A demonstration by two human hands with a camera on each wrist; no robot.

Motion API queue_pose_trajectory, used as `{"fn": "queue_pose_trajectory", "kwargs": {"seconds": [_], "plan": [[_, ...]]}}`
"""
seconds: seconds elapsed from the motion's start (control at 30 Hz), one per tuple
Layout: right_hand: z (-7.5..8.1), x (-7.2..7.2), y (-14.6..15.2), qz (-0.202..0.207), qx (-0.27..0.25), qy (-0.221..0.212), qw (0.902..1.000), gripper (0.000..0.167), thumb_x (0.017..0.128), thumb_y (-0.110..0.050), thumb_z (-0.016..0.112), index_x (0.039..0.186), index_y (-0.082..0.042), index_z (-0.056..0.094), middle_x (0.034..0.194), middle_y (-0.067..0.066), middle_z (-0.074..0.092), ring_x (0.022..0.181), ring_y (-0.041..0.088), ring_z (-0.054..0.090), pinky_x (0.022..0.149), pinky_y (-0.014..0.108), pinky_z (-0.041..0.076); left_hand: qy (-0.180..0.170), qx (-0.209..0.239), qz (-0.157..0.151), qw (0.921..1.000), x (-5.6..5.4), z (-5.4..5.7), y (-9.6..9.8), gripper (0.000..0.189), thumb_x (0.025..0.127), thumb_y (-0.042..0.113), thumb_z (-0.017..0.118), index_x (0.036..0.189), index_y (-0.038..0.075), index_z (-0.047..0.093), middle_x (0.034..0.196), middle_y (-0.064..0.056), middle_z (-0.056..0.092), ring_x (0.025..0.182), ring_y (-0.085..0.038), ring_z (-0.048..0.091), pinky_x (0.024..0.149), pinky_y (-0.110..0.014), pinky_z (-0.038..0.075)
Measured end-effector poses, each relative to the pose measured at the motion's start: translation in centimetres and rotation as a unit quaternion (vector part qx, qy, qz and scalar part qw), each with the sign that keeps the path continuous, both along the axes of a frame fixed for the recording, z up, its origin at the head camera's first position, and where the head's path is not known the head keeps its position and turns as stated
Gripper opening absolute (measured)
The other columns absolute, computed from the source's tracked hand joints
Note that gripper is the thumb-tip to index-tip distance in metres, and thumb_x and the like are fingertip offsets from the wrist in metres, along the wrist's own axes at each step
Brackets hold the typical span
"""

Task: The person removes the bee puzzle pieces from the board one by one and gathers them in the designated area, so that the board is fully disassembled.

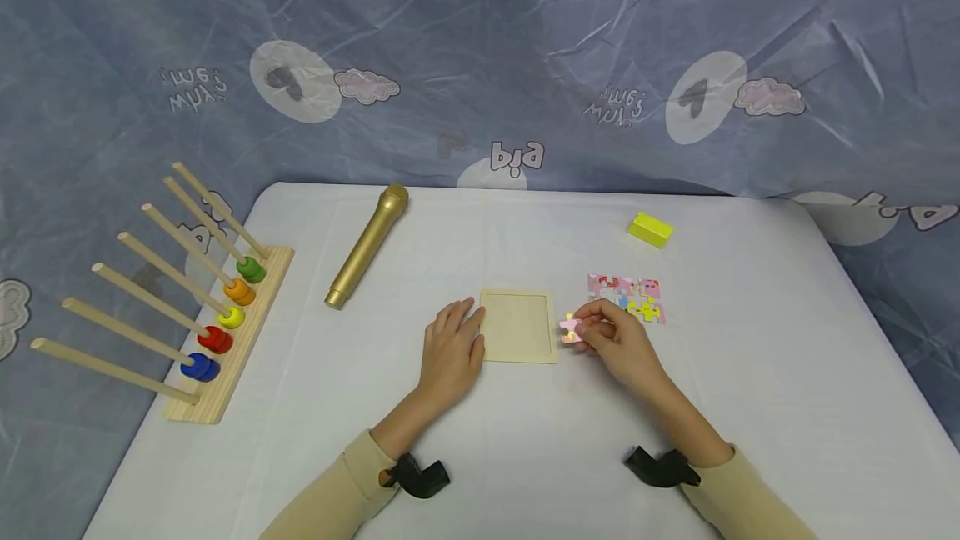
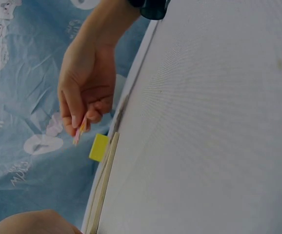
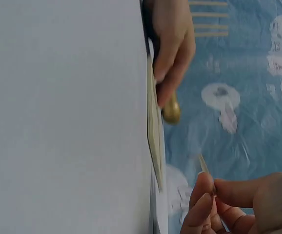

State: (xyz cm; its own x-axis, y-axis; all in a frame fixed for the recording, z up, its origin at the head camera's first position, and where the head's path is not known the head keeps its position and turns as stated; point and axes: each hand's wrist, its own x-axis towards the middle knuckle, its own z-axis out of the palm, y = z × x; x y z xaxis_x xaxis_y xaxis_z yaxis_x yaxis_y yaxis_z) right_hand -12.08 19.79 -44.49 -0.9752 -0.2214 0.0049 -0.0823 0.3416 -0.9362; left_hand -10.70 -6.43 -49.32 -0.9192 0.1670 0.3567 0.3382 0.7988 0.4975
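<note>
A square, shallow wooden tray with a raised rim lies flat in the middle of the table. At its left edge rests my left hand, fingertips touching the rim and nothing gripped. My right hand pinches a pink and yellow jigsaw piece between thumb and fingers, just off the tray's right side. In the right wrist view the jigsaw piece is seen nearly edge-on, raised above the table level. Behind the right hand lie several colourful jigsaw pieces in a flat cluster, partly hidden by that hand.
A yellow block sits at the back right. At the back left lies a gold microphone. A wooden peg stand with coloured rings stands along the left edge of the white table. A printed grey-blue cloth hangs behind.
</note>
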Motion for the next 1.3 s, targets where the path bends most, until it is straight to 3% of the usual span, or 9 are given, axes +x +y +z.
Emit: {"fn": "queue_pose_trajectory", "kwargs": {"seconds": [0.17,0.4,0.6,0.8,1.03,1.3], "plan": [[0.7,0.3,4.2,-0.063,0.023,0.011,0.9977,0.024,0.094,-0.006,0.062,0.114,0.009,0.057,0.091,0.009,0.060,0.069,0.009,0.067,0.066,0.021,0.056,0.005,0.000,0.000,1.0000,0.0,-0.1,0.0,0.035,0.091,0.010,0.062,0.125,0.003,0.065,0.138,-0.016,0.056,0.129,-0.033,0.047,0.100,-0.052,0.040],[0.7,0.6,8.9,-0.143,0.055,-0.014,0.9881,0.031,0.094,-0.010,0.063,0.117,0.009,0.054,0.088,-0.007,0.057,0.069,0.003,0.067,0.065,0.017,0.054,0.009,-0.001,-0.001,1.0000,0.0,-0.2,0.0,0.035,0.091,0.011,0.062,0.126,0.003,0.065,0.138,-0.016,0.056,0.129,-0.033,0.047,0.099,-0.052,0.040],[0.1,0.6,9.9,-0.140,0.096,-0.017,0.9853,0.031,0.095,-0.015,0.063,0.116,0.007,0.058,0.087,-0.005,0.059,0.068,0.004,0.067,0.062,0.017,0.053,0.010,0.001,-0.001,0.9999,0.0,-0.3,0.0,0.035,0.091,0.011,0.062,0.126,0.003,0.065,0.138,-0.016,0.056,0.129,-0.033,0.047,0.099,-0.051,0.040],[-0.7,0.6,10.1,-0.139,0.157,-0.013,0.9776,0.027,0.095,-0.015,0.063,0.114,0.004,0.062,0.089,0.007,0.062,0.066,0.004,0.065,0.056,0.020,0.050,0.010,0.003,-0.002,0.9999,0.0,-0.3,0.0,0.035,0.091,0.010,0.062,0.125,0.003,0.065,0.138,-0.017,0.056,0.128,-0.033,0.047,0.098,-0.052,0.040],[-1.3,0.5,10.0,-0.142,0.185,0.012,0.9724,0.022,0.092,-0.008,0.064,0.111,0.004,0.065,0.091,0.016,0.064,0.064,0.002,0.062,0.053,0.020,0.050,0.007,0.006,-0.004,0.9999,0.0,-0.1,0.0,0.035,0.092,0.010,0.061,0.126,0.003,0.064,0.139,-0.016,0.056,0.129,-0.033,0.047,0.099,-0.051,0.039],[-1.3,0.6,9.5,-0.161,0.232,0.054,0.9578,0.020,0.091,-0.013,0.067,0.105,0.001,0.068,0.087,0.014,0.066,0.064,0.001,0.053,0.053,0.017,0.045,0.008,0.002,-0.001,1.0000,0.1,-0.1,0.0,0.035,0.092,0.010,0.061,0.126,0.003,0.065,0.139,-0.016,0.056,0.129,-0.033,0.047,0.099,-0.051,0.039]]}}
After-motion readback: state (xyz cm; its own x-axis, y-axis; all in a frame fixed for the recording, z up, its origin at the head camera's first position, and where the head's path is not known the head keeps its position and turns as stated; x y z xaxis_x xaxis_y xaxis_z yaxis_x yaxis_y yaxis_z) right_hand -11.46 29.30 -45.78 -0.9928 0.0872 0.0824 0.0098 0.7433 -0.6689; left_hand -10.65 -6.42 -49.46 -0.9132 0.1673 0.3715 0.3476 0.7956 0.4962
